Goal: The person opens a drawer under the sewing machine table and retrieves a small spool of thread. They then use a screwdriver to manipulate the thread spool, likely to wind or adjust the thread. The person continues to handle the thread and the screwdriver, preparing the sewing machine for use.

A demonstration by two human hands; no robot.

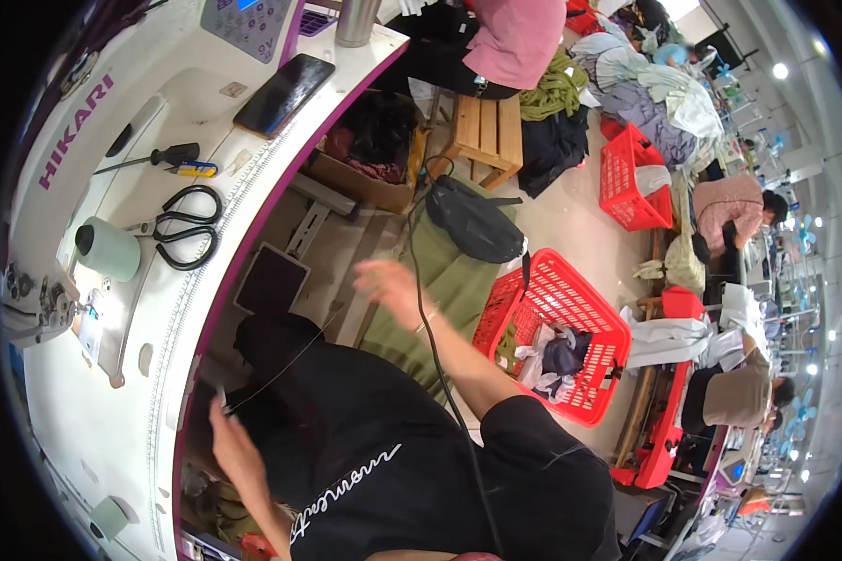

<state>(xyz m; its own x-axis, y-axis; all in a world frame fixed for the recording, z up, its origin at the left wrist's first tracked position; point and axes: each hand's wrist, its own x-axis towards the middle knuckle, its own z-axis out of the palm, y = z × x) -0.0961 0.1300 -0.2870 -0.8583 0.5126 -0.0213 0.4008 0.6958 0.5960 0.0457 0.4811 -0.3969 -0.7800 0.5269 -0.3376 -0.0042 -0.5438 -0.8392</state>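
Observation:
My left hand (239, 450) is beside the near edge of the white sewing table (150, 411), fingertips pinched together. A thin pale thread (293, 362) runs from those fingertips, over my dark lap, toward my right hand. A small pale bit shows at the tips, too small to name. My right hand (395, 292) is raised out beyond my lap, away from the table. Its fingers are bent and smeared by motion, and whether the thread reaches them is unclear. On the table lie black-handled scissors (189, 227), next to a pale green thread cone (108, 250).
A sewing machine (112, 93) spans the table's left. A screwdriver (150, 159), a phone (284, 95) and a metal tumbler (356, 21) rest there. Beyond my right arm are a red basket (580, 393) holding cloth, a black bag (472, 220) and a wooden stool (488, 131). Co-workers sit farther off.

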